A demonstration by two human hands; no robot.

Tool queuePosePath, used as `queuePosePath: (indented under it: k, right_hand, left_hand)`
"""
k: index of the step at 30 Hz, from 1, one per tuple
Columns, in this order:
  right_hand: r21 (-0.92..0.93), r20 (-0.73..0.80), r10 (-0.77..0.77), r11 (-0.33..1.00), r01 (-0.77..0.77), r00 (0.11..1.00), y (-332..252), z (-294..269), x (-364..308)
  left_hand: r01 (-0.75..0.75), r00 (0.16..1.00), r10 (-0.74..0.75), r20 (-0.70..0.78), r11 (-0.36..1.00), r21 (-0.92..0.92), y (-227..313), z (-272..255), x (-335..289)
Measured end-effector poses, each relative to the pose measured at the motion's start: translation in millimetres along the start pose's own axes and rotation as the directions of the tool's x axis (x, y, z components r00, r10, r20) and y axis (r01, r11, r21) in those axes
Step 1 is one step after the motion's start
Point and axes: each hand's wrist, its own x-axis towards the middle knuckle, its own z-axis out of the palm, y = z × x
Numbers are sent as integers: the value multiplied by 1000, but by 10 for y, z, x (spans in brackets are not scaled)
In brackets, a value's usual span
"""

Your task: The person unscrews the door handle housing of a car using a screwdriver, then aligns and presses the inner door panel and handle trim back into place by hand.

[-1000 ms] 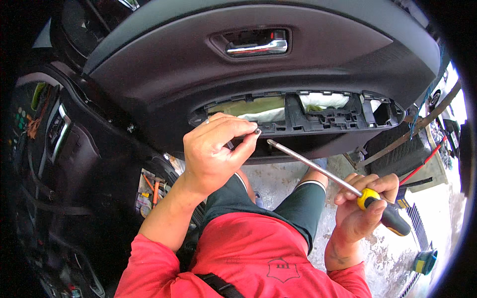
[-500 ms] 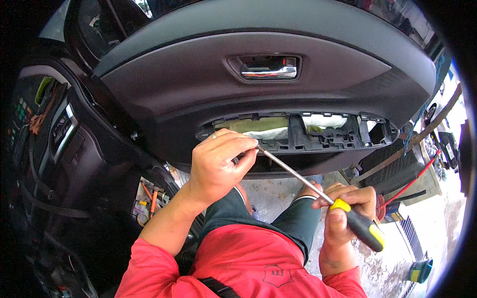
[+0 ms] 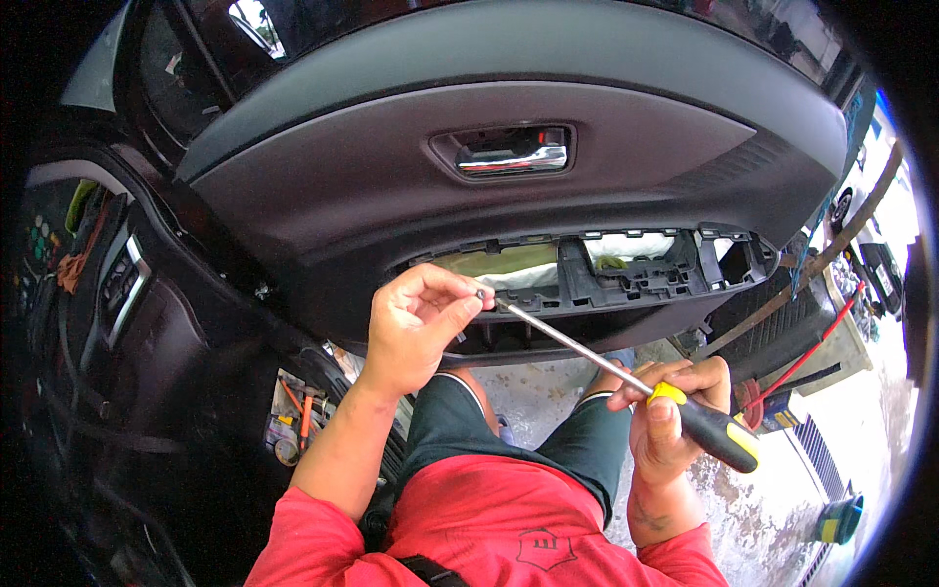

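Observation:
In my right hand (image 3: 675, 416) is a screwdriver (image 3: 582, 347) with a long steel shaft and a black and yellow handle, its shaft slanting up to the left. My left hand (image 3: 416, 323) is closed in a pinch at the shaft's far end. Between its thumb and fingertips shows a small dark screw (image 3: 482, 294), close by the screwdriver's tip; whether they touch I cannot tell. Both hands are in front of a dark car door panel (image 3: 333, 166). Just behind the tip lies the panel's long opening (image 3: 675, 284), with black clip edges and white and yellowish material inside.
A chrome inner door handle (image 3: 514, 159) sits above the opening. At left is the car's dark interior, with a tray of tools (image 3: 293, 416) low beside it. On the right stand a weathered wooden pole (image 3: 851, 230), a red bar (image 3: 817, 347) and a green container (image 3: 839, 520) on the floor.
My left fingertips have drawn back slightly left from the screwdriver's tip, and the screw shows between them. My right hand keeps its hold. The view has shifted a little.

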Motion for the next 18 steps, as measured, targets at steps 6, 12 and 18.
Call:
queuePosePath:
  k: [6,12,18]
  right_hand:
    - [43,-9,73,996,-73,997,28,10,-9]
    - [64,-12,46,997,-45,999,62,1,-12]
    - [46,-7,72,996,-72,997,63,17,-23]
  left_hand:
    - [-8,998,6,70,1000,24,34,-14,-4]
    - [11,995,-16,96,999,46,81,-15,-14]
    - [51,994,-48,94,998,-28,20,-37,-36]
